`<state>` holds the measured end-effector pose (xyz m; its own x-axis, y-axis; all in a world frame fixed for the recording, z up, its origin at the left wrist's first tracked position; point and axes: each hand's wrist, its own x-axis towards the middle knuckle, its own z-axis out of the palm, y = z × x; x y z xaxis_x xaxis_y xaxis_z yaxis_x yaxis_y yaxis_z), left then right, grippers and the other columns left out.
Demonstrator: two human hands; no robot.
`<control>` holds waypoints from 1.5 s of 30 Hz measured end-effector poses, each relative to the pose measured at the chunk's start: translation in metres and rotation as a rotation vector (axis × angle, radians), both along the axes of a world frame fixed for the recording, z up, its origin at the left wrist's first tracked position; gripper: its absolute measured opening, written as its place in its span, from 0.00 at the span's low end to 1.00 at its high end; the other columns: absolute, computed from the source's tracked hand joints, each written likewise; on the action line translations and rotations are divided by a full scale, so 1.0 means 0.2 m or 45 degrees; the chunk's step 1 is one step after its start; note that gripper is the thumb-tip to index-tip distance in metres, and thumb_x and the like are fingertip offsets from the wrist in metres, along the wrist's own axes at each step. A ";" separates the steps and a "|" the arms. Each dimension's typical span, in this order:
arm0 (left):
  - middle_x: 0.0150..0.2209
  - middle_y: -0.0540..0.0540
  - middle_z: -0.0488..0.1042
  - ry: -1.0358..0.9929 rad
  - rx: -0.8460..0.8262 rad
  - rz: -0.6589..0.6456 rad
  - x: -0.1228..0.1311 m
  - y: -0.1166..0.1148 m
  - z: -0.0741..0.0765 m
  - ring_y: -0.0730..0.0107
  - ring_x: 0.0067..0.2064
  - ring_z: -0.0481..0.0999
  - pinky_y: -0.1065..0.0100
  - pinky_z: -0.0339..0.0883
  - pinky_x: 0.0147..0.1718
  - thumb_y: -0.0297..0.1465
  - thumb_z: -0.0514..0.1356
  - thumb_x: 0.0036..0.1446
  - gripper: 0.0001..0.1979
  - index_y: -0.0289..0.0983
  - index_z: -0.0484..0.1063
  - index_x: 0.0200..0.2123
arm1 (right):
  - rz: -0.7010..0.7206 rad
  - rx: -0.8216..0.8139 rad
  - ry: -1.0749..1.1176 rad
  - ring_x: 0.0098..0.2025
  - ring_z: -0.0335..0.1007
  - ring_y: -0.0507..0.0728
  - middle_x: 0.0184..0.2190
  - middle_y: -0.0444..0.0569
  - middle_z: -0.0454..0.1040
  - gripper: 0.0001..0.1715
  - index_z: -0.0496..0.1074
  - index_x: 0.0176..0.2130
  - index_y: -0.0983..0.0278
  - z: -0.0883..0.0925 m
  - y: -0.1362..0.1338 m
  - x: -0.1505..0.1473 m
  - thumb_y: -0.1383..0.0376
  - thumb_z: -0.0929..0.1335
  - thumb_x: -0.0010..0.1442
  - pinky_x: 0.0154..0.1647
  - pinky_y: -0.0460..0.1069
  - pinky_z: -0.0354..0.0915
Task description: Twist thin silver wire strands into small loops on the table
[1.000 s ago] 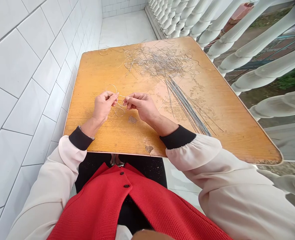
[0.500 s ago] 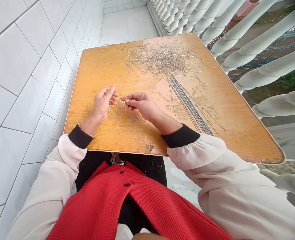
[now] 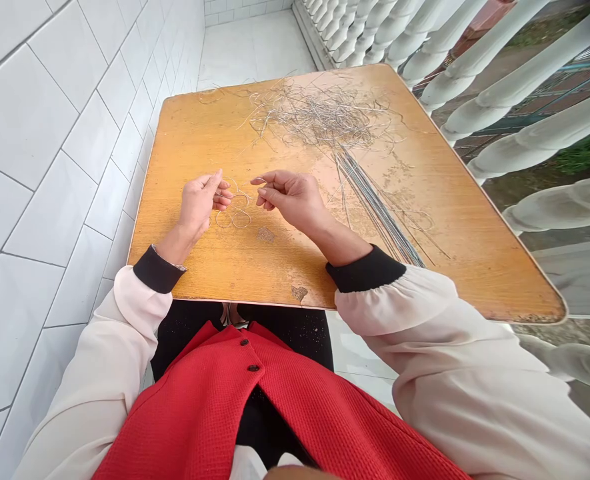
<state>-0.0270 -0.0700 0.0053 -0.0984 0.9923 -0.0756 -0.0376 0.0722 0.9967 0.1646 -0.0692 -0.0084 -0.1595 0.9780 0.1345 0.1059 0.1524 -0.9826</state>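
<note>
Thin wire loops [image 3: 235,215] at 3 o'clock of the left hand [image 3: 197,208], touching its curled fingers [image 3: 223,198] (grip unclear), right hand [image 3: 289,199] just beside, fingers [image 3: 263,190] open, over the counter [image 3: 185,147]

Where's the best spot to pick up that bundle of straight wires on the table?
Probably near its lower end, coming from the right with your right hand. The bundle of straight wires lies tight and parallel there, while its far end spreads into the wire tangle, which could snag.
</note>
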 end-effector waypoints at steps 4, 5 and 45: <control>0.22 0.50 0.75 -0.047 -0.049 -0.010 0.00 0.02 -0.02 0.78 0.22 0.74 0.74 0.69 0.25 0.50 0.67 0.64 0.24 0.37 0.71 0.26 | 0.022 0.015 -0.018 0.25 0.69 0.50 0.24 0.41 0.76 0.08 0.81 0.42 0.62 0.00 0.00 0.01 0.71 0.76 0.61 0.32 0.47 0.70; 0.22 0.50 0.76 -0.054 -0.055 -0.011 0.00 0.01 -0.02 0.78 0.23 0.75 0.73 0.69 0.26 0.50 0.67 0.64 0.24 0.37 0.71 0.27 | 0.036 -0.021 0.004 0.25 0.70 0.50 0.24 0.42 0.77 0.09 0.81 0.43 0.63 0.00 0.00 0.01 0.72 0.76 0.61 0.32 0.47 0.70; 0.39 0.47 0.83 0.451 0.467 -0.147 0.00 -0.01 -0.06 0.69 0.43 0.82 0.71 0.71 0.42 0.23 0.68 0.61 0.06 0.39 0.83 0.34 | -0.284 0.050 -0.292 0.32 0.74 0.55 0.25 0.42 0.75 0.16 0.84 0.38 0.61 -0.21 0.30 0.20 0.79 0.74 0.54 0.44 0.54 0.71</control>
